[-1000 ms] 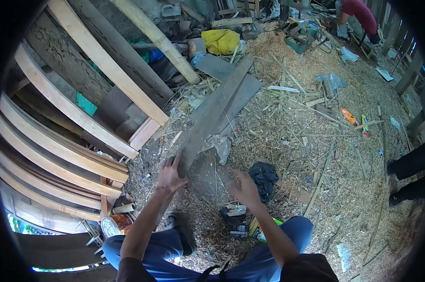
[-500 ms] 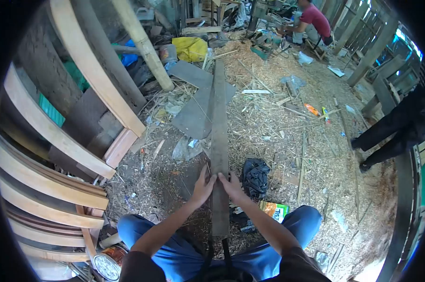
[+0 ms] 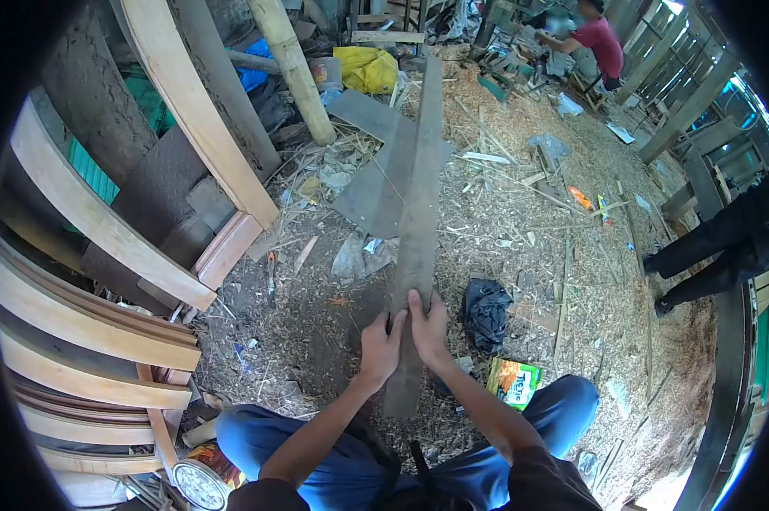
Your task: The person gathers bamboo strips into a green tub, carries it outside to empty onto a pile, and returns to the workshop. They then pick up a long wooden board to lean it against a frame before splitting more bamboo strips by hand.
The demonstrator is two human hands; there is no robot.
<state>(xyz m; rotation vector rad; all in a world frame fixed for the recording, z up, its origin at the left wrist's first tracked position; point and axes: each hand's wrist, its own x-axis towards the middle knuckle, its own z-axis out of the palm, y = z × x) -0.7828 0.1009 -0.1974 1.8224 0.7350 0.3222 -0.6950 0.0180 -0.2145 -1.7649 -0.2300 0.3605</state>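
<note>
The long grey-brown plank (image 3: 422, 187) ran away from the person's body, its near end between the 2 bent knees and its far end out over the littered floor. The left hand (image 3: 379, 347) gripped its left edge and the right hand (image 3: 428, 328) its right edge, both lightly curled, with the 2 thumbs lying close together on the upper face. Most fingertips were hidden at the plank's sides or beneath it, so how tightly they pressed could not be told. The near end looked blurred.

Past the hands, the plank partly covered the dark flat sheets (image 3: 374, 200); whether it touched them was unclear. To the right lay a crumpled black bag (image 3: 485, 317) and a bright packet (image 3: 514, 383), the latter partly behind the right forearm. Curved pale timbers (image 3: 95, 328) filled the left side, cut off by the dark lens border. At far right, 1 person's dark-trousered legs (image 3: 712, 247) showed; a red-shirted person (image 3: 601, 49) crouched farther back.
</note>
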